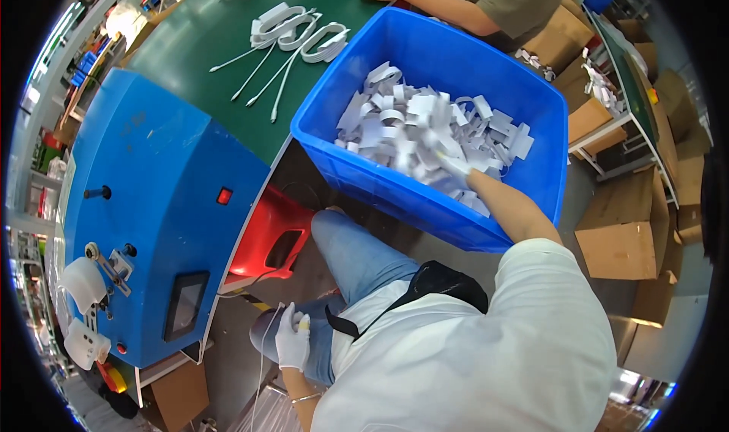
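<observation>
My left hand [293, 341], in a white glove, is closed near my knee. Between its fingers is a thin white cable [262, 360], whose length hangs down beside my leg. My right hand [453, 163], also gloved, reaches into a large blue bin [425, 198] over a heap of white curled strips and flat tabs [391, 117]. Motion smears its fingers, and white pieces around them blur too, so whether it grips any is unclear. Several bundled white cables [292, 33] lie on the green table beside the bin, their straight ends pointing toward me.
A blue machine [163, 174] with a small dark screen [186, 306] stands on my left. Beneath the table edge is a red stool [266, 234]. Across the table, a co-worker's forearm [444, 6] rests behind the bin. Cardboard boxes [623, 227] stand on the right.
</observation>
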Demonstrator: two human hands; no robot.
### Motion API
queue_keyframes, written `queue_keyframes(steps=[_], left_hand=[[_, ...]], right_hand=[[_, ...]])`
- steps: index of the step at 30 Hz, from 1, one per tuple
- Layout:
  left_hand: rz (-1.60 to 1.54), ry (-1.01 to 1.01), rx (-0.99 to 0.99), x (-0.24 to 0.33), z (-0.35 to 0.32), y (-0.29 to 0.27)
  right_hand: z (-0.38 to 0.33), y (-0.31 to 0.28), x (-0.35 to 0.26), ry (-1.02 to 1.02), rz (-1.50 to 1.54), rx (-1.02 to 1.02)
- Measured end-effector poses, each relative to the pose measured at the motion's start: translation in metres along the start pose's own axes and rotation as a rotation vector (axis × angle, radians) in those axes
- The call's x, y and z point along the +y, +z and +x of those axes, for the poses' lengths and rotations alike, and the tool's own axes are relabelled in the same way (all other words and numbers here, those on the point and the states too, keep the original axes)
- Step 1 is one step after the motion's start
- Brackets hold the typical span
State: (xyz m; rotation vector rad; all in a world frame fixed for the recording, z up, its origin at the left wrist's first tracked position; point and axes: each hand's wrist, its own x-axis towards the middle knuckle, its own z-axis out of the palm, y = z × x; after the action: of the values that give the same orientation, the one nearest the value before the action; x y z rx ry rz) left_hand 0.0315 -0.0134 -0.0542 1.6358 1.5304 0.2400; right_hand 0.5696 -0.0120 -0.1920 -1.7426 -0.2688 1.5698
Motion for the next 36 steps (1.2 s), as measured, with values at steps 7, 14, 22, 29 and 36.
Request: queue_keyframes(steps=[7,14,22,29,36], left_hand=[[0.011,0.146,0.066,0.018,0.004,0.026],[-0.199,0.113,0.096,-0.01,-0.006,0.045],[-0.028,0.28,0.714,-0.031,0.017,0.052],[0.229,-0.048,0.327,-0.084,0.031,0.08],[0.075,0.029,0.287,-0.096,0.023,0.058]], right_hand=[[-0.022,0.084,-0.094,-0.815,-0.357,0.195],[-0.041,0.087,-0.123,-1.144,-0.483,0.63],[-0.117,0.159,-0.117,-1.316,-0.769,0.81],[-0.117,0.172,-0.106,-1.213,-1.149,0.903],[-0.117,0.181,-0.104,-1.233,-1.288,0.966]])
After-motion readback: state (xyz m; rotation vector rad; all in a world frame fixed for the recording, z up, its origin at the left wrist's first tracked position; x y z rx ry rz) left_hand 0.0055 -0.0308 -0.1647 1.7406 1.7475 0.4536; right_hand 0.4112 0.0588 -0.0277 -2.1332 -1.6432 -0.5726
